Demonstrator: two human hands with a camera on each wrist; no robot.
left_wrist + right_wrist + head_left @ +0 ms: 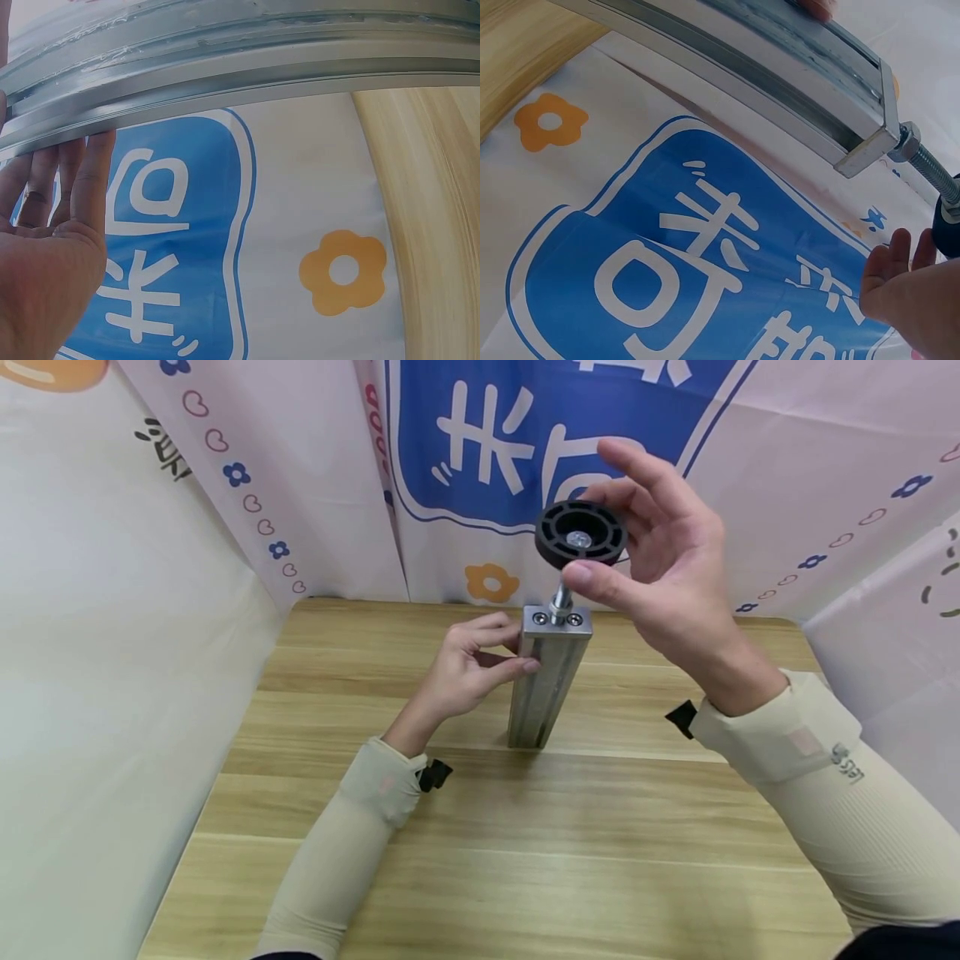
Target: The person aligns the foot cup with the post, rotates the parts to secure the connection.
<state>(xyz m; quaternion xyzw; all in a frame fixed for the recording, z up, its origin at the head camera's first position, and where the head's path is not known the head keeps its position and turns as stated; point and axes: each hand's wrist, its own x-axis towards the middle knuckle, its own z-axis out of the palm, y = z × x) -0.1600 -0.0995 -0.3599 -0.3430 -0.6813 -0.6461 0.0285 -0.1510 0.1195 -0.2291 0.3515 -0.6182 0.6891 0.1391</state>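
Note:
An aluminium profile [536,693] stands upright on the wooden table. Two bolts hold an end plate [557,621] on its top. From the plate rises a threaded stud [563,597] with a nut, carrying a black round levelling foot [555,553], hollow face up. My left hand [476,668] grips the profile just below the plate, thumb in front and fingers behind; in the left wrist view the fingertips pass behind the profile [300,67]. With thumb at the near rim and fingers at the far right side, my right hand [678,552] holds the foot; its index finger is raised.
The wooden table [420,860] extends around the profile. Printed cloth [330,485] with blue and orange patterns hangs right behind the table's far edge, and pale cloth walls [97,652] stand at both sides. Small black wrist mounts [435,774] stick out from the cuffs.

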